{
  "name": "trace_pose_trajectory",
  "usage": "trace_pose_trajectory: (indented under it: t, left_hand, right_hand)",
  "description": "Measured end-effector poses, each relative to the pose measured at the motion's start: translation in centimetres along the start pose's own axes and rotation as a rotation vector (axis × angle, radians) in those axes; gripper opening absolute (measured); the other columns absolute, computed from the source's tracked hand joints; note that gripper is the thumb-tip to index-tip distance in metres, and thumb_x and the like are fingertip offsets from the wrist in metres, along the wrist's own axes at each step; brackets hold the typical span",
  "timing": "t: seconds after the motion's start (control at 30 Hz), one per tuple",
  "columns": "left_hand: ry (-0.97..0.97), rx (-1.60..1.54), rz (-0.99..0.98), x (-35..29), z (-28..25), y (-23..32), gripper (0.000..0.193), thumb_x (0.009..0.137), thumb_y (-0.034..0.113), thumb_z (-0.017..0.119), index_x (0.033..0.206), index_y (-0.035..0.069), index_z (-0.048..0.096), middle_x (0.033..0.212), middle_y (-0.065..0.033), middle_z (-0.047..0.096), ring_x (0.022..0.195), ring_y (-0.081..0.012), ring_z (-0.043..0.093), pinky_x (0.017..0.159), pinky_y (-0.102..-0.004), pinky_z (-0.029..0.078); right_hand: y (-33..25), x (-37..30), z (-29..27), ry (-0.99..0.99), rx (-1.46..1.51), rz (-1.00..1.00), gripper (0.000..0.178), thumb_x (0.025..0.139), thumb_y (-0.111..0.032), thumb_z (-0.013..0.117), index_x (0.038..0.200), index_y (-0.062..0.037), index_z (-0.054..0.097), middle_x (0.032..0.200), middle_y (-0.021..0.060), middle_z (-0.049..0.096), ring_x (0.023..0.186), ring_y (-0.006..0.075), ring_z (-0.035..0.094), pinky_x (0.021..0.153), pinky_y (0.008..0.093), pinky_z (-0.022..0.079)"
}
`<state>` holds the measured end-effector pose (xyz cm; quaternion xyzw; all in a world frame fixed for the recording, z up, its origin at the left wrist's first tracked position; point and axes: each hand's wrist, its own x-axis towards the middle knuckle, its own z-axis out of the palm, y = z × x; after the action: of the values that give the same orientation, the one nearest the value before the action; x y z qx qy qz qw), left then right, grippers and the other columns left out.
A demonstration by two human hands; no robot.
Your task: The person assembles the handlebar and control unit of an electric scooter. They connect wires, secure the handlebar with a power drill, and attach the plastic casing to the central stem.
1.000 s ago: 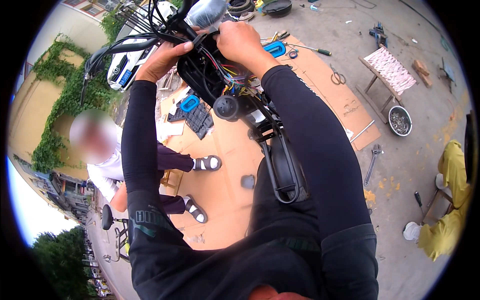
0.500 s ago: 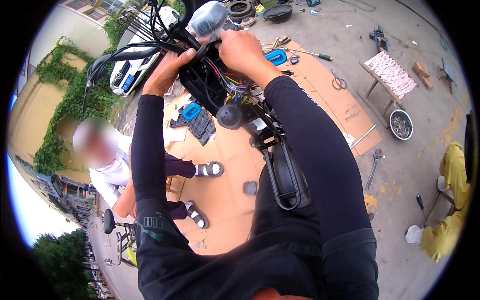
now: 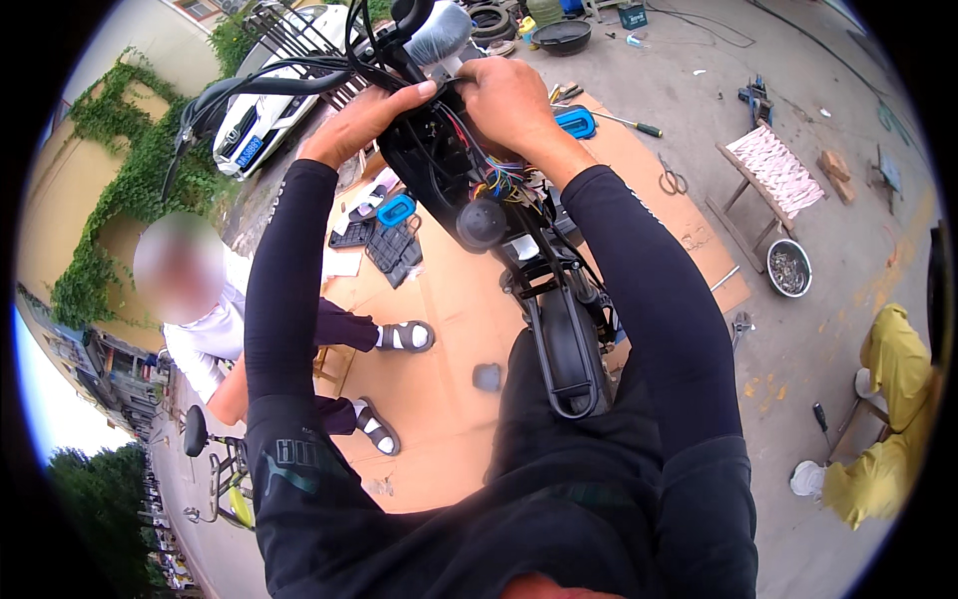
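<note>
A black electric bike stands in front of me, its steering column leaning to the upper left. My left hand grips the column's upper part, thumb laid along its edge, fingers hidden behind. Close beside that thumb, my right hand is closed, fingertips pinched at the column's top edge; what they hold is hidden. Below the hands, coloured wires spill from the open body near a round dark cap. A plastic-wrapped round part sits just above my right hand. Black handlebar and cables reach left.
Cardboard covers the ground, with a blue tray, a black tool case and scissors. A seated person is at left, another person's yellow trousers at right. A stool and metal bowl stand right.
Both hands and the bike's front have shifted slightly right in view, as has the cardboard's left part. The hands remain at the column's top, with the left thumb now nearer the right hand.
</note>
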<state>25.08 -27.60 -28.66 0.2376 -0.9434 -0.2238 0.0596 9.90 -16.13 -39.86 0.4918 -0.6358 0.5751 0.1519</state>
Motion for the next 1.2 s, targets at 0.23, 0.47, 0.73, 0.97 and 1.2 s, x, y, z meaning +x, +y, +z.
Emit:
trace_pose_trajectory:
  t: [0.23,0.47,0.73,0.97,1.2]
  left_hand:
    - [-0.185,-0.622,0.178,0.5,-1.0,-8.0,0.117,0.077,0.061,0.083,0.157,-0.005,0.030,0.158,-0.0211,0.039,0.146,-0.0276,0.037,0.120,-0.0406,0.028]
    - [-0.235,-0.939,0.375,0.3,2.3,-8.6,0.102,0.081,0.028,0.084,0.159,-0.006,0.027,0.153,-0.0176,0.046,0.138,-0.0205,0.045,0.114,-0.0327,0.038]
    - [-0.145,-0.955,0.465,0.0,3.3,-10.1,0.093,0.080,0.021,0.081,0.156,-0.007,0.034,0.153,-0.0169,0.047,0.138,-0.0224,0.045,0.116,-0.0334,0.034]
    - [-0.136,-1.133,0.665,1.8,6.2,-12.5,0.099,0.073,0.037,0.087,0.154,0.000,0.042,0.152,-0.0131,0.048,0.140,-0.0229,0.045,0.117,-0.0347,0.034]
    - [-0.138,-1.127,0.715,1.7,6.4,-13.0,0.108,0.070,0.047,0.089,0.156,0.004,0.040,0.152,-0.0125,0.048,0.140,-0.0211,0.046,0.119,-0.0345,0.033]
  right_hand:
    - [0.2,0.3,-0.5,-0.072,0.145,0.104,0.024,0.089,-0.022,0.068,0.107,-0.0096,0.079,0.095,0.0194,0.075,0.091,0.0373,0.073,0.082,0.0447,0.056]
    - [0.4,1.2,-1.4,-0.291,0.484,0.234,0.032,0.092,-0.007,0.063,0.118,0.0078,0.072,0.103,0.0137,0.077,0.090,0.0168,0.072,0.081,0.0289,0.055]
    - [-6.6,6.0,-2.1,-0.806,0.172,0.182,0.081,0.081,-0.049,0.082,0.137,0.0044,0.057,0.129,0.0155,0.066,0.117,0.0238,0.061,0.104,0.0336,0.044]
    - [-6.6,7.0,-1.9,-0.880,0.197,0.202,0.083,0.077,-0.046,0.084,0.138,0.0023,0.055,0.127,0.0122,0.063,0.119,0.0201,0.057,0.108,0.0332,0.040]
    - [-6.4,6.6,-1.1,-0.893,0.222,0.304,0.090,0.076,-0.038,0.087,0.144,0.0058,0.049,0.135,0.0148,0.060,0.127,0.0227,0.055,0.114,0.0356,0.037]
